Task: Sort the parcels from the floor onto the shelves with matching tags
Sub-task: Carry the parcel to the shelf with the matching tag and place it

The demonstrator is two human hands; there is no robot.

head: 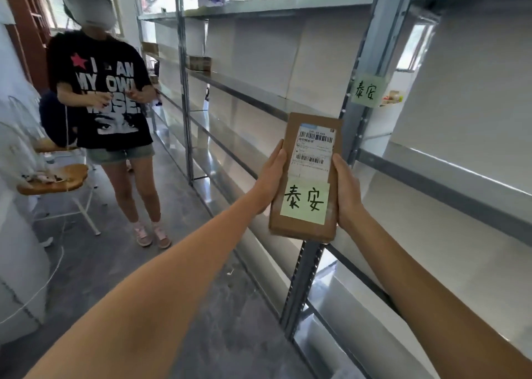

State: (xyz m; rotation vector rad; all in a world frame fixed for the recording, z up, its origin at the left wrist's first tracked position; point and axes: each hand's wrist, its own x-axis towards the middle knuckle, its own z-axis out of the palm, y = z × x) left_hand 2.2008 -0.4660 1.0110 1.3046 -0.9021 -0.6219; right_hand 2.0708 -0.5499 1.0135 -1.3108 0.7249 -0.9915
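Note:
A flat brown cardboard parcel (309, 145) is held upright in front of me, with a white barcode label on top and a pale green tag (305, 203) with two handwritten characters below. My left hand (272, 177) grips its left edge and my right hand (347, 191) grips its right edge. On the grey shelf upright (371, 62) just behind the parcel hangs a green tag (368, 90) with the same two characters. White shelf boards (431, 214) run to the right of that post.
A person in a black printed T-shirt (106, 90) stands in the aisle on the left, near a wire chair with a wooden seat (54, 180). Small cartons (200, 62) sit on far shelves. Grey floor (201, 306) lies between me and the racks.

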